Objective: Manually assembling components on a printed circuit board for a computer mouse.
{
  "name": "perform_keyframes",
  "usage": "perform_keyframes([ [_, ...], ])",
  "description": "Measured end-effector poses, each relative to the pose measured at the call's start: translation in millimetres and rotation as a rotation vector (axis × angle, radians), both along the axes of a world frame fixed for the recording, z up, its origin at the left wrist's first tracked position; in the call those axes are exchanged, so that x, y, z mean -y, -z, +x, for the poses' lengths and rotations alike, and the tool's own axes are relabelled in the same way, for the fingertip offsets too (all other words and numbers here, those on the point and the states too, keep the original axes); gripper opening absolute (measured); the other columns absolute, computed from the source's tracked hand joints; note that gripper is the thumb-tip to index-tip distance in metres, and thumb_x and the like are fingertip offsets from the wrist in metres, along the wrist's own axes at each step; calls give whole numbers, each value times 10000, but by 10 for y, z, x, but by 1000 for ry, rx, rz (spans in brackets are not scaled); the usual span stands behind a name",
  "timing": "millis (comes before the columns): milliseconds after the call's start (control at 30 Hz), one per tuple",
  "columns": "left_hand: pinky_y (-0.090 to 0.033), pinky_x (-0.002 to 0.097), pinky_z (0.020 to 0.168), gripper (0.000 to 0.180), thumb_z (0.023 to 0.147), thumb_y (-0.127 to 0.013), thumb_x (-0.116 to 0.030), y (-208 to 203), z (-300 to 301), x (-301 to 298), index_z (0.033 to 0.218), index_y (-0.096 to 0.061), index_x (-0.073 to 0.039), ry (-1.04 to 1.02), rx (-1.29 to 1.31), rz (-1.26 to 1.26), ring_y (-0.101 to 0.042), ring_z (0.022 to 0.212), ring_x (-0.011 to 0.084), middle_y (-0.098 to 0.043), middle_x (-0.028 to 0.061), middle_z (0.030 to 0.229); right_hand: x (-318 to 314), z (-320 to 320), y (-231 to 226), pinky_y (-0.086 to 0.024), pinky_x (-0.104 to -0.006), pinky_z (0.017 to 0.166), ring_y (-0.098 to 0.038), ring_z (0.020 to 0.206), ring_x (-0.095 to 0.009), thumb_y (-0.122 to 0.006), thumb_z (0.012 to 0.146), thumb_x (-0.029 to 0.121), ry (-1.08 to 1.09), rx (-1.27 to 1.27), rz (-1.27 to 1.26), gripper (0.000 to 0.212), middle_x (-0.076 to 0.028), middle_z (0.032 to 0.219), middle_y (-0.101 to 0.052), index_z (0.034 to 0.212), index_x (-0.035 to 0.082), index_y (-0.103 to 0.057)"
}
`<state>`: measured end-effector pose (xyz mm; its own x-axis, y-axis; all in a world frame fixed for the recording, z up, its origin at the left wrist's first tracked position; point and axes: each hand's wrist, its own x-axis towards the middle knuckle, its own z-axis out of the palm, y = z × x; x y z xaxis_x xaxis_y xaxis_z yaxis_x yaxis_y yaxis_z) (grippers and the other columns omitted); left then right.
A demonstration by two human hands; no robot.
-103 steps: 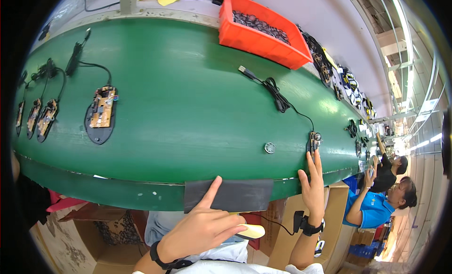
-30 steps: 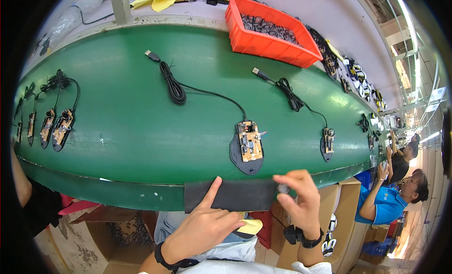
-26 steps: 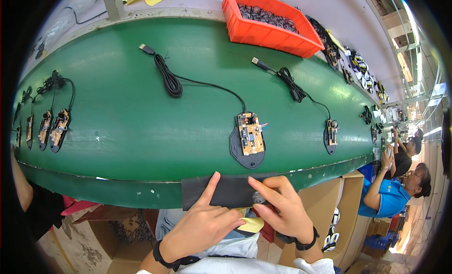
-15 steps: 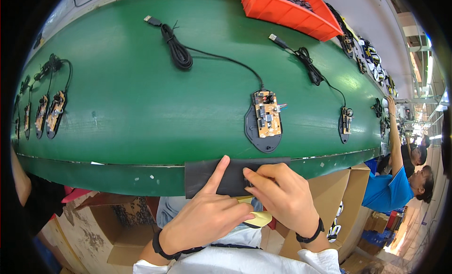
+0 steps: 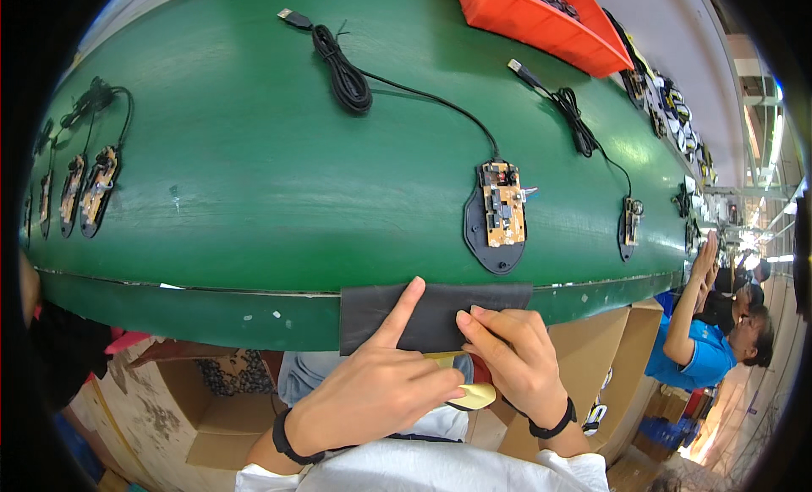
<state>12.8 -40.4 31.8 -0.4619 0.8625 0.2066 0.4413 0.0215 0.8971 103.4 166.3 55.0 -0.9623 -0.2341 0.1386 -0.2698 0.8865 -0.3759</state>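
Observation:
My left hand (image 5: 376, 386) points its index finger onto the black mat (image 5: 376, 314) at the bench's front edge. Its other fingers are curled in, and a yellow strip (image 5: 479, 397) shows from under them. Just to the right, my right hand (image 5: 518, 352) pinches thumb and fingers together over the mat; what sits between the tips is too small to make out. Beyond the mat, on the green bench surface, lies a computer mouse base with a tan circuit board (image 5: 506, 208). Its black cable (image 5: 342, 73) is coiled and ends in a USB plug.
Another mouse base (image 5: 630, 225) with cable lies to the right; several more (image 5: 100, 187) stand at the left. An orange bin (image 5: 545, 27) sits at the back. Cardboard boxes (image 5: 592, 357) are below the bench edge. At the right, a person in blue (image 5: 698, 352) works at the bench.
My right hand has shifted slightly right, its pinched fingertips drawing away from the left index finger. The view has shifted a little. The person at the right has lowered an arm.

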Motion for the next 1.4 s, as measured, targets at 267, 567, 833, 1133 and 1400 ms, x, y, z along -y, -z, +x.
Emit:
perform_keyframes([
  [267,-174,644,1241,116,859,-786,-182,-7,8,56,808,-726,-97,-30,4,-52,-610,540,156,-604,-7,589,24,-70,-103,-542,-350,730,-611,868,-251,-798,755,78,10,58,-82,412,-96,1028,-613,1146,1,-693],
  [567,-184,643,1240,111,863,-782,-183,-46,-24,35,799,-729,-110,-5,15,-52,-597,531,140,-603,-17,584,-374,-520,-416,-574,-323,724,-680,869,-236,-801,765,-41,303,-85,-96,424,-120,1083,-644,1163,92,-739],
  [833,-170,635,1242,133,856,-786,-188,13,-35,85,784,-715,-102,5,46,-21,-595,527,129,-566,-26,559,-491,-1033,-66,-557,-301,735,-674,825,-186,-767,790,-79,339,-118,-235,410,-107,1068,-685,1177,30,-686],
  [1133,-153,650,1236,121,886,-755,-192,-5,-91,139,811,-725,-102,59,58,-37,-592,524,116,-553,-26,559,-354,-1081,-73,-544,-359,802,-646,931,-276,-729,785,-94,316,-115,7,434,-121,1136,-691,1198,33,-695],
  [1400,-145,647,1237,111,901,-745,-187,-49,-129,100,834,-733,-99,69,81,-35,-606,536,130,-584,-16,583,-389,-1084,-148,-502,-342,802,-566,828,-239,-646,752,-43,161,-106,438,711,-134,1201,-670,1450,-7,-516],
])
